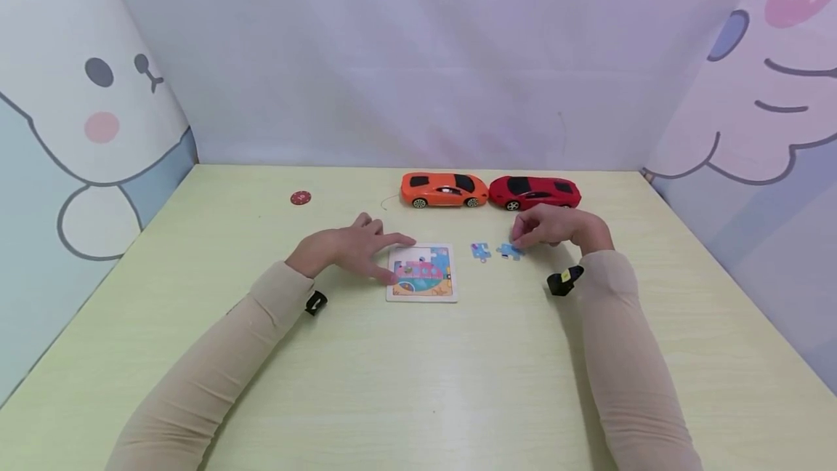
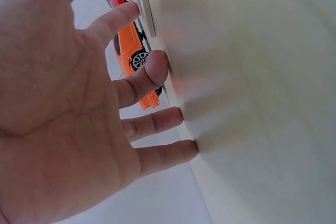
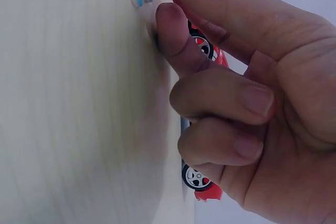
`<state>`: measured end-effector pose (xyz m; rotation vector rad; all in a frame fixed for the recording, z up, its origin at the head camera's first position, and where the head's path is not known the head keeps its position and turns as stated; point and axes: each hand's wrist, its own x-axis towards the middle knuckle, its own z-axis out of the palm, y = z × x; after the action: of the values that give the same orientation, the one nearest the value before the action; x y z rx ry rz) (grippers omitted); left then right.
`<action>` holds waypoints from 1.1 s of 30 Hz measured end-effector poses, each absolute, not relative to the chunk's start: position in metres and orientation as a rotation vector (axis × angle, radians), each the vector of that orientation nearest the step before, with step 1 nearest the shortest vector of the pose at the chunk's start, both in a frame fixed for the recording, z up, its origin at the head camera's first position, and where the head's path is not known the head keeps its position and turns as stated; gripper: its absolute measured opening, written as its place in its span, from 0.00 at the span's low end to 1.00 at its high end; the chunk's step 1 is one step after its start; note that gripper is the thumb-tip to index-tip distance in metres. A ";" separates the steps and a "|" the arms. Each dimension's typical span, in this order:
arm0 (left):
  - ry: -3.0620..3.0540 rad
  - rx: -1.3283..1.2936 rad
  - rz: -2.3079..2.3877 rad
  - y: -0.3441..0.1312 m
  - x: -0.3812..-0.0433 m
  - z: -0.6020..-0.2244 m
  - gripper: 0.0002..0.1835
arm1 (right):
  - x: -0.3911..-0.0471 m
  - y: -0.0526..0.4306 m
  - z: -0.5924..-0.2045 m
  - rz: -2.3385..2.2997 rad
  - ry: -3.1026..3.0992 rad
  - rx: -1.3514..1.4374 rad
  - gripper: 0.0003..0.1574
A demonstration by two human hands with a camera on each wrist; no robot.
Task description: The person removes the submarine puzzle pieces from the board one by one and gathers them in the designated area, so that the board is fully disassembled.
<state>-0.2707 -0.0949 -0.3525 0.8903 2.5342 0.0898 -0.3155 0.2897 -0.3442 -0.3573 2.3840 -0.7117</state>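
A square jigsaw puzzle board (image 1: pixel 454 289) with a pale frame lies on the table, its picture partly filled in pink, teal and blue. My left hand (image 1: pixel 356 247) rests at its left side, index fingertip at the upper edge and thumb at the left edge. In the left wrist view, the left hand's other fingers (image 2: pixel 163 121) reach down to the tabletop. My right hand (image 1: pixel 552 227) pinches the edge of a blue puzzle piece (image 1: pixel 507 251), with its outer fingers (image 3: pixel 220 98) curled in. Just left of it lies another blue puzzle piece (image 1: pixel 480 251).
An orange toy car (image 1: pixel 445 190) and a red toy car (image 1: pixel 536 192) stand end to end behind the puzzle. A red round chip (image 1: pixel 301 198) lies at the back left. A pale curtain (image 1: pixel 418 57) rises behind the table (image 1: pixel 418 384), with cartoon-printed panels at both sides.
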 end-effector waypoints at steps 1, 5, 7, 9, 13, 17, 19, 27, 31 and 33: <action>2.535 0.890 0.087 -0.095 -0.271 -0.353 0.43 | -0.316 0.290 -0.345 -0.715 2.385 -0.360 0.11; 2.540 0.891 0.077 -0.094 -0.271 -0.352 0.43 | -0.316 0.289 -0.345 -0.732 2.390 -0.374 0.11; 2.540 0.890 0.075 -0.095 -0.271 -0.352 0.43 | -0.316 0.287 -0.345 -0.746 2.389 -0.379 0.11; 2.540 0.887 0.076 -0.095 -0.271 -0.351 0.43 | -0.317 0.285 -0.346 -0.756 2.383 -0.395 0.12; 2.534 0.881 0.085 -0.095 -0.270 -0.351 0.43 | -0.316 0.281 -0.347 -0.764 2.374 -0.419 0.12; 2.533 0.884 0.090 -0.095 -0.270 -0.352 0.43 | -0.316 0.277 -0.346 -0.753 2.386 -0.430 0.12; 2.535 0.887 0.093 -0.095 -0.271 -0.353 0.43 | -0.316 0.273 -0.345 -0.742 2.392 -0.441 0.11; 2.538 0.885 0.095 -0.094 -0.270 -0.351 0.43 | -0.315 0.253 -0.342 -0.700 2.391 -0.534 0.09; 2.539 0.879 0.095 -0.094 -0.269 -0.350 0.43 | -0.314 0.244 -0.341 -0.691 2.374 -0.567 0.08; 2.538 0.878 0.095 -0.094 -0.269 -0.351 0.43 | -0.313 0.240 -0.341 -0.680 2.369 -0.588 0.07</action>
<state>-0.2688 -0.0941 -0.3506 0.8782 2.5384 0.0950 -0.3128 0.2401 -0.3409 -0.5879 2.3690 -0.6801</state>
